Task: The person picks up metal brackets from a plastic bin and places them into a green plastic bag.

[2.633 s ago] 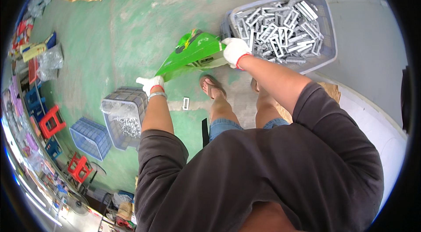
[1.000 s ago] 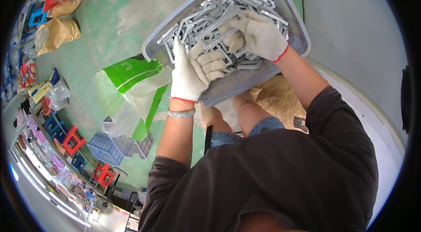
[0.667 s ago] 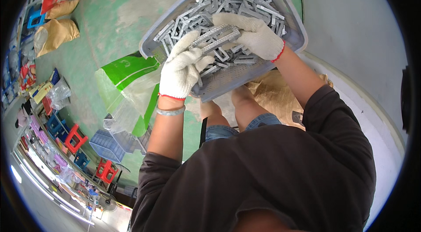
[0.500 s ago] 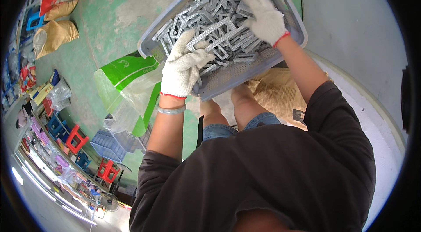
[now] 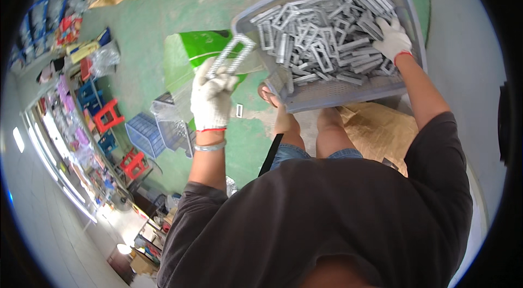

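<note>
My left hand (image 5: pixel 211 97), in a white knitted glove with a red cuff, is closed around silver rectangular metal frames (image 5: pixel 235 58). It holds them up over the floor, left of the basket; how many there are is unclear. My right hand (image 5: pixel 393 40), gloved the same way, rests at the right inside of a grey plastic basket (image 5: pixel 348 104). Its fingers are spread against the metal frames (image 5: pixel 370 27) there. The basket holds a jumbled heap of these frames (image 5: pixel 321 43), some stacked side by side at the far right.
A green and clear plastic bag (image 5: pixel 204 45) lies left of the basket. One loose frame (image 5: pixel 239 110) is on the green floor near my foot. Blue crates (image 5: pixel 144 134) and red stools (image 5: pixel 109 117) stand at left. Brown sacking (image 5: pixel 376 127) lies by my legs, beside a pale wall (image 5: pixel 457 43).
My left hand has moved out of the basket to the left, carrying metal frames. My right hand has settled lower on the heap at the right. The view has shifted, so the basket appears farther right.
</note>
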### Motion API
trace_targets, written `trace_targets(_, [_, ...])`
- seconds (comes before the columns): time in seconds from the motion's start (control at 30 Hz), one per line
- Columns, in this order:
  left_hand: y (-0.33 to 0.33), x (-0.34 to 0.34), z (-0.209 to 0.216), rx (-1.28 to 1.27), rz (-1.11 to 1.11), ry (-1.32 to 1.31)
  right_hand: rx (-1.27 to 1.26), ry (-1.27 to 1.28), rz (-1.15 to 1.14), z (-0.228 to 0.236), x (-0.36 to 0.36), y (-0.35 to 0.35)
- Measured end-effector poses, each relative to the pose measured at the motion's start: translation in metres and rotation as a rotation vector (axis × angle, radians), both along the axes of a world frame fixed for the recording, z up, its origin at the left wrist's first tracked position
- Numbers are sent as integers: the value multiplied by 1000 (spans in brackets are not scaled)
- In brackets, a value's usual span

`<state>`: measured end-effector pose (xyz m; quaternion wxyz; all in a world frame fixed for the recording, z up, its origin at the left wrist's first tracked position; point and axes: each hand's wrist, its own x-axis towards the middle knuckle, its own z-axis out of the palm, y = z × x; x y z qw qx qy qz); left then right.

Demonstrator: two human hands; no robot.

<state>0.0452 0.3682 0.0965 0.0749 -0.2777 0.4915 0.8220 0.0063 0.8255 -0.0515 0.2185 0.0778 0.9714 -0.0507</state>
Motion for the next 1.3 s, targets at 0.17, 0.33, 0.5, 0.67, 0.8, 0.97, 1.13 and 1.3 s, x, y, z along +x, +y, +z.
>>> trace_targets(0.17, [-97, 4, 7, -567, 393, -16, 95, -174, -97, 9, -14, -15])
trace_targets(0.33, [-216, 24, -87, -1483, -595, -17, 54, -35, 108, -10, -15, 9])
trace_targets(0.5, [-230, 28, -130, -1392, -757, -199, 118, -79, 250, 13, -23, -2])
trace_targets(0.67, [-133, 9, -68, -959, -148, -249, -68, 71, 152, 49, -20, 15])
trace_targets(0.8, [-49, 21, -18, -1085, -163, -63, -849, -122, -458, 126, -16, -17])
trace_targets(0.97, [60, 23, 41, -108, -470, -132, -1598, -163, -556, 193, 11, -83])
trace_targets(1.13, [101, 28, 102, 465, -699, -36, -1766, -244, -277, 260, 32, -151])
trace_targets(1.3, [59, 31, 150, 424, -627, -12, -1908, -495, -164, 317, 30, -175])
